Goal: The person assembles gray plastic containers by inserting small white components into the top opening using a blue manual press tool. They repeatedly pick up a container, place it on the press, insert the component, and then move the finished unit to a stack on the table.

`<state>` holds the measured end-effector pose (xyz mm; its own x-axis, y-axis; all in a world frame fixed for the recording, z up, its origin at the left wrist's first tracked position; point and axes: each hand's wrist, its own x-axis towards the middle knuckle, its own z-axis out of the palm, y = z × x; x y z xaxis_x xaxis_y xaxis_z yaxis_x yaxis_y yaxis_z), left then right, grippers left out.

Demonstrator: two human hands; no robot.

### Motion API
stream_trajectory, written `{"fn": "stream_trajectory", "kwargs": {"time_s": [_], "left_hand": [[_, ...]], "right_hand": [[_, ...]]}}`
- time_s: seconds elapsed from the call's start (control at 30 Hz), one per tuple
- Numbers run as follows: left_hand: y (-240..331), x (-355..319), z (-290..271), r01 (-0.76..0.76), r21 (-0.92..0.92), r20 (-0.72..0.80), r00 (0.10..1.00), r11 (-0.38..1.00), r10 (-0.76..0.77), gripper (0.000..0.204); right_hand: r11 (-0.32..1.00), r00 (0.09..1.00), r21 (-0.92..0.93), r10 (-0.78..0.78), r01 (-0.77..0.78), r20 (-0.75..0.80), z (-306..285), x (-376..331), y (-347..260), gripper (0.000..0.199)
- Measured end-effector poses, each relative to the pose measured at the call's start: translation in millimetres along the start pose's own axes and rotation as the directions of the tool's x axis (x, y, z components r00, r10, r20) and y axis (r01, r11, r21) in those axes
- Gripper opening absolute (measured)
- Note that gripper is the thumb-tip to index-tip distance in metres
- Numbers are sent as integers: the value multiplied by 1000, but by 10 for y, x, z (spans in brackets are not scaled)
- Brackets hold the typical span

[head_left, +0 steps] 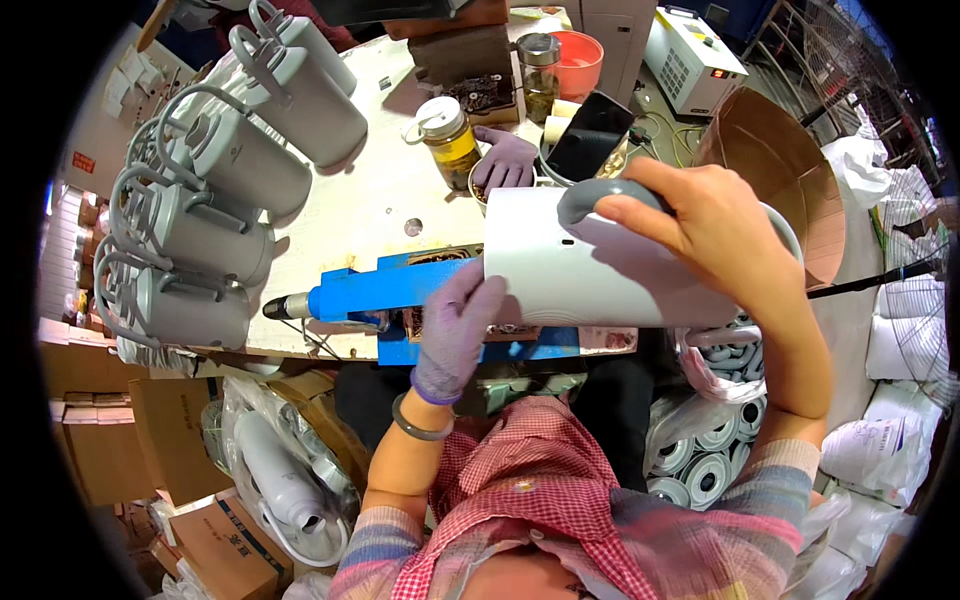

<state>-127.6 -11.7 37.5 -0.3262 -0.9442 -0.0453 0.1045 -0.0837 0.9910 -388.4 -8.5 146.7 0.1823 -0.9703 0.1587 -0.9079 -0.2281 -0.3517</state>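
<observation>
A pale grey thermos jug body (590,260) lies sideways in front of me, above the table's near edge. My right hand (705,225), bare, is closed round a dark grey curved handle (610,195) held against its upper side. A small dark slot shows in the body left of the handle. At the body's left end, my left hand (458,325), in a thin purple glove, has its fingers round the rim. Right behind that hand is a blue clamp-like fixture (385,290) with a black-tipped cylinder. The body hides the fixture's right part.
Several grey jugs with loop handles (275,105) stand along the table's left side. Farther back are a yellow-labelled jar (447,145), a purple glove (508,158), a phone (590,138) and an orange tub (577,65). A cardboard box (780,170) stands right; bagged parts (705,455) sit below.
</observation>
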Motion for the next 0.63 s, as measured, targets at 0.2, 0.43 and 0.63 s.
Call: {"fn": "stream_trajectory", "kwargs": {"time_s": [0.2,0.43,0.63], "left_hand": [[-114,0,86,112,118,-5,994,987,-112,44],[-203,17,41,14,243,50,998,970,-27,41],[-251,-14,90,-20,233,30,999,972,14,36]], "right_hand": [[996,1000,86,9,-10,20,48,17,-7,44],[997,996,40,-61,64,-63,108,-27,-9,38],[998,998,34,50,-51,33,186,-9,-41,49]]}}
